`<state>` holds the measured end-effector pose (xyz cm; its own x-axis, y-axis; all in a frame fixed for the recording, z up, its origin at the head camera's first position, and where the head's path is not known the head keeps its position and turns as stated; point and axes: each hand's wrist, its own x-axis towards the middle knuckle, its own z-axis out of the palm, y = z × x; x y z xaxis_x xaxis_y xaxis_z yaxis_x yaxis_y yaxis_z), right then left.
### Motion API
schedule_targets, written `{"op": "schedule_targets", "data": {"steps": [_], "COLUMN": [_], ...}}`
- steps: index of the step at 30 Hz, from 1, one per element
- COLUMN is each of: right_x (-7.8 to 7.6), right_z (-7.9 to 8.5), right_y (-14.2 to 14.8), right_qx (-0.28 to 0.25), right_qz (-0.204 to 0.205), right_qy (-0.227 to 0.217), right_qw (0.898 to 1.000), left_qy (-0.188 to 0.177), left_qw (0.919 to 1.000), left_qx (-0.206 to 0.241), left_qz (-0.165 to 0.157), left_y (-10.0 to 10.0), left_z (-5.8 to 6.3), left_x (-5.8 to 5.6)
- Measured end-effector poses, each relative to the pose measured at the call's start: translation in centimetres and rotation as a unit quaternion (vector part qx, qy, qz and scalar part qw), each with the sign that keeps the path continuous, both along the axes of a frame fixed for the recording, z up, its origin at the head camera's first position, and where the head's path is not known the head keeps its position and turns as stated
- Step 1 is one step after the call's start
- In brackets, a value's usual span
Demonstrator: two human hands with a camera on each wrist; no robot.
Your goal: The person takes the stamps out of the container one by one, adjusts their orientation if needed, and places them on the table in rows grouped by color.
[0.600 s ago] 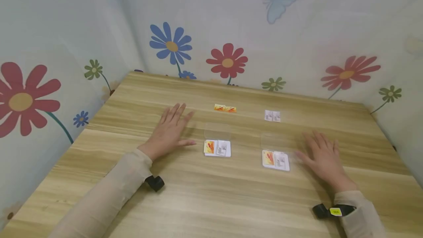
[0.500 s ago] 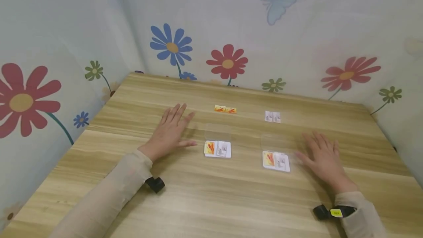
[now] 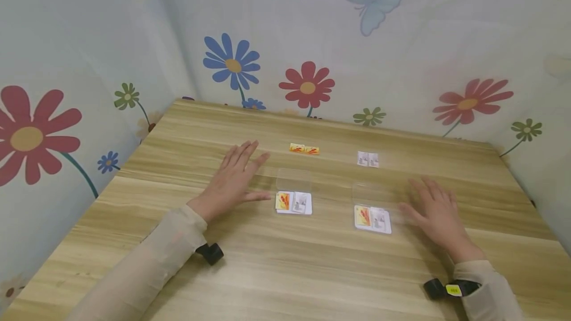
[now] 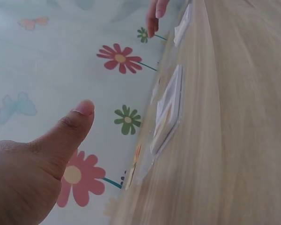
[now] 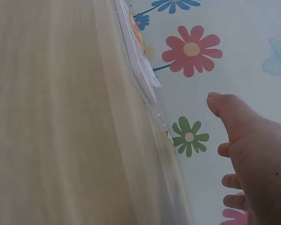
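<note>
My left hand [image 3: 229,180] is spread with straight fingers and holds nothing, its thumb pointing at the left small flat case [image 3: 309,205]. My right hand [image 3: 437,217], also with extended fingers and nothing in it, is to the right of the right flat case [image 3: 388,226]. Both cases have white bases and clear lids folded back. Each bears one orange-yellow picture card [image 3: 283,201] and one pale grey picture card [image 3: 378,220] side by side. In the left wrist view, the left thumb [image 4: 72,126] is up, apart from the case.
Farther back on the wooden table [image 3: 285,271] lie two orange-yellow cards [image 3: 312,150] and, to their right, two pale grey cards [image 3: 363,159]. A flower-printed curtain [image 3: 401,53] stands behind the table's far edge and along its sides.
My left hand has shifted slightly right, toward the left case. The right hand has barely moved. The cards and cases keep their places on the table.
</note>
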<state>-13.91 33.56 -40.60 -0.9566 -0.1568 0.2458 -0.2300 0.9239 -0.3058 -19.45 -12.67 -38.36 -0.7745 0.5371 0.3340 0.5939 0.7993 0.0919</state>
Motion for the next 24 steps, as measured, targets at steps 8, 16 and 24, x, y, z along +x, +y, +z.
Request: {"op": "schedule_targets", "data": {"steps": [8, 16, 24], "right_x": [0.0, 0.0, 0.3], "right_z": [0.4, 0.8, 1.5], "right_y": [-0.6, -1.2, -2.5], "right_qx": [-0.011, -0.035, -0.056], "right_qz": [0.012, 0.025, 0.027], "right_qy": [0.035, 0.072, 0.074], "right_qw": [0.999, 0.996, 0.995], "left_qy": [0.034, 0.046, 0.033], "left_qw": [0.9988, 0.9966, 0.9953], "left_qx": [0.018, 0.043, 0.066], "left_qz": [-0.028, -0.052, -0.062], "left_y": [0.5, 1.0, 1.3], "left_z": [0.7, 1.3, 1.8], "left_x": [0.6, 1.2, 1.7]}}
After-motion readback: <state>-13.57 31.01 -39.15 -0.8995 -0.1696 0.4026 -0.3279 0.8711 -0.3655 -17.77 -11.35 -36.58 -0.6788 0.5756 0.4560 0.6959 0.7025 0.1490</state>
